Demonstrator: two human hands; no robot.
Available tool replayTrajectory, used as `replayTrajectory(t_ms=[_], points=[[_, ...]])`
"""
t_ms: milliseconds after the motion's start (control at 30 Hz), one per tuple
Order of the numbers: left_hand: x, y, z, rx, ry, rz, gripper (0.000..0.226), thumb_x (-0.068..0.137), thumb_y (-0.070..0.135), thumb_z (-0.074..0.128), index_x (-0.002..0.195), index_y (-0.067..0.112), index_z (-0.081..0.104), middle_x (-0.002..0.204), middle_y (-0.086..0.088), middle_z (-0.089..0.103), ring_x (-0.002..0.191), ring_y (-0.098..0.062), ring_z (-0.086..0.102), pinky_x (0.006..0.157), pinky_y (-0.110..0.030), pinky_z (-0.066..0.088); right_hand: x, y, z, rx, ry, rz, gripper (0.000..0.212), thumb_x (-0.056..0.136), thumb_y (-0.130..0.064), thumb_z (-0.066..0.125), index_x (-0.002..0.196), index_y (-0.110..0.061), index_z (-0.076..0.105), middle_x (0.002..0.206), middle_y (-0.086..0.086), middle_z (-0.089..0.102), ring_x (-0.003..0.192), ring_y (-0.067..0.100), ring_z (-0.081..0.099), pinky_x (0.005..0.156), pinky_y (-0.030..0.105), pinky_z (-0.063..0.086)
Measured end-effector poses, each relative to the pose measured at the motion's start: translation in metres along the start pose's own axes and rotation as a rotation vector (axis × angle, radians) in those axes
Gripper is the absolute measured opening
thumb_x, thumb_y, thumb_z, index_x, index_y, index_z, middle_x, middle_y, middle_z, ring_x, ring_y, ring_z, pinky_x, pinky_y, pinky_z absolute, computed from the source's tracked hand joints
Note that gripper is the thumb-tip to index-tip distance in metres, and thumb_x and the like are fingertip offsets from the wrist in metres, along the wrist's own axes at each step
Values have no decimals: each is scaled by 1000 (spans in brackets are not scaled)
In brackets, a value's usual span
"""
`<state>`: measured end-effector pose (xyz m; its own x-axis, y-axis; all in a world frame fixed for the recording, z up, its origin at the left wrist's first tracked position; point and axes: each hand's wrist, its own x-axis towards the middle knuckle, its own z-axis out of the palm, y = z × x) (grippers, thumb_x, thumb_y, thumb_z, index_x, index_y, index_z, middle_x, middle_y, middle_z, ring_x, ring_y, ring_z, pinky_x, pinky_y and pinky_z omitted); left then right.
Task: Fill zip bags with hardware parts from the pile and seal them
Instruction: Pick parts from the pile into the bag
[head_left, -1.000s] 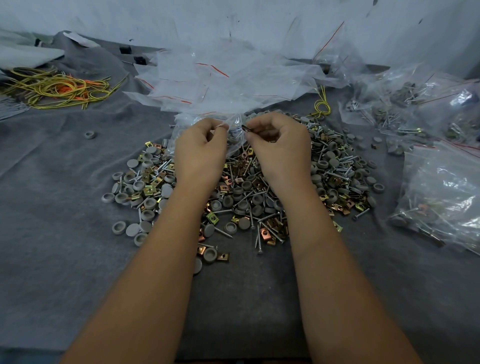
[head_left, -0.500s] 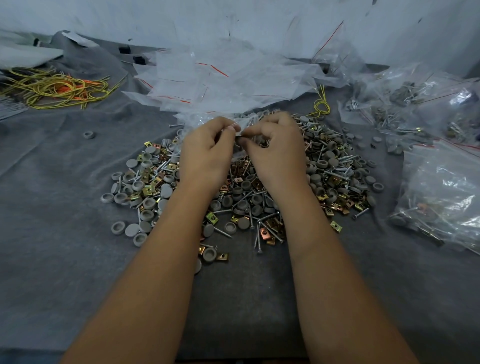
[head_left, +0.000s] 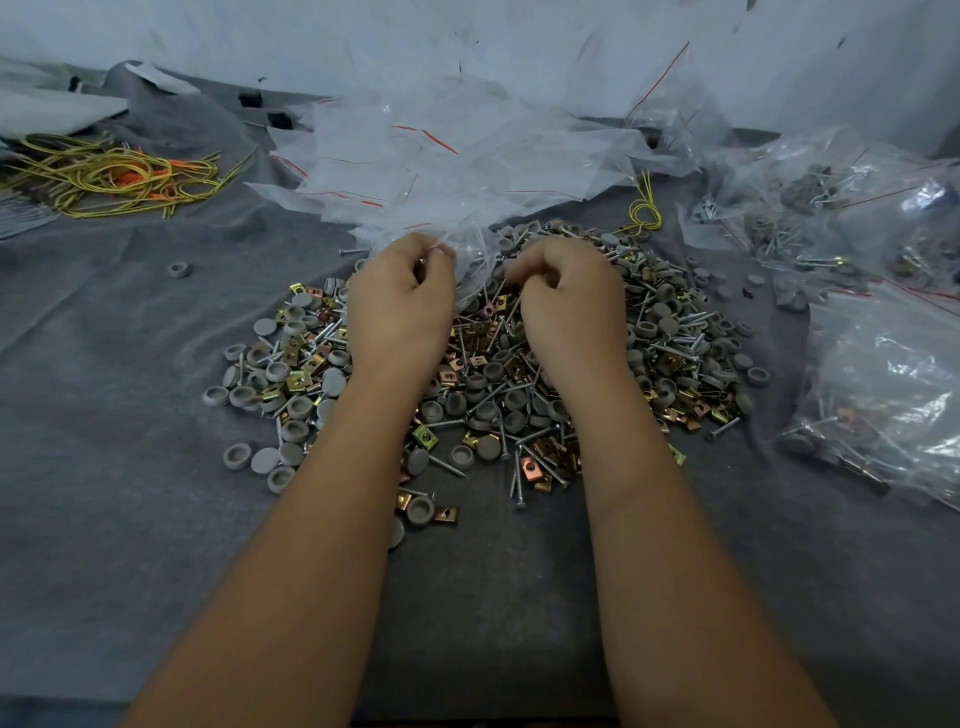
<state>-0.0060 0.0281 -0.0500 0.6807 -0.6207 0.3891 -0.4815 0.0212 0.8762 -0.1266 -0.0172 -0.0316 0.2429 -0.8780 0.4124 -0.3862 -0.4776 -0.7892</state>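
Dim, cool, even light; soft shadows; glare on filled bags; wide-angle bending at edges.

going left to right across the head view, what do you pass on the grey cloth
yellow cords → lone grey cap → left hand pinching a zip bag → right hand → filled bags

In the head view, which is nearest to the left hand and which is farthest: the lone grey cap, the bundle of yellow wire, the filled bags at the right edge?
Measured from the left hand:
1. Lone grey cap, on the cloth to its left.
2. Bundle of yellow wire, far left and further back.
3. Filled bags, at the right edge, beyond the right hand.
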Motion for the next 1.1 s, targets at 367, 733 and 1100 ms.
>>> replayTrajectory(t_ms=[367,733,1100], points=[[2,-2,0,-7,3,-35,25,80,36,44,80,27,67,43,7,47,43,-9,38,52,-29,32,-1,1,2,-506,-461,-113,20,77,-31,57,82,-24,75,80,0,61,94,23,43,76,31,28],[1,-1,1,18,-12,-34,29,80,36,44,82,22,69,47,5,47,42,-9,37,51,-30,31,-1,0,-2,-563,-561,-151,15,75,-39,67,88,-33,71,81,-15,35,117,27,35,98,42,27],[1,-1,1,26,-31,-23,28,81,34,44,83,23,69,46,7,46,43,-7,37,50,-29,28,0,2,-1,-435,-470,-125,7,79,-27,66,85,-27,67,88,-8,62,107,21,49,89,36,30]])
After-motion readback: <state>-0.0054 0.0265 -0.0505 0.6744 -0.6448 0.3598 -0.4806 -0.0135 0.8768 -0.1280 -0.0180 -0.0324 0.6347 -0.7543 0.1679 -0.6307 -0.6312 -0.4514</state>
